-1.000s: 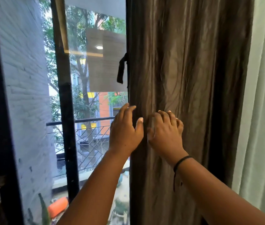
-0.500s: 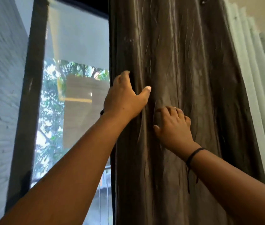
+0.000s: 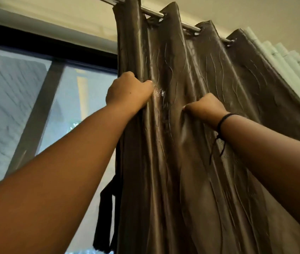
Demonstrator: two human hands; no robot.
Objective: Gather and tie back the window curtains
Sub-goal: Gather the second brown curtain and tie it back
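Note:
A shiny brown curtain (image 3: 191,143) hangs in folds from a metal rod (image 3: 152,12) near the ceiling. My left hand (image 3: 127,92) grips the curtain's left edge high up, fingers curled round the fabric. Just to the right and slightly lower, my right hand (image 3: 205,107) clutches a fold of the same curtain; a black cord circles that wrist. A black tie-back strap (image 3: 105,217) dangles beside the curtain's left edge, lower down.
The window (image 3: 35,107) with its dark frame and a vertical bar lies to the left; a white brick wall shows outside. A pale sheer curtain (image 3: 283,66) hangs at the right, behind the brown one.
Both hands have risen along the curtain from mid height to near the rod. Fingers that lay spread on the fabric now curl into it. The view has tilted up.

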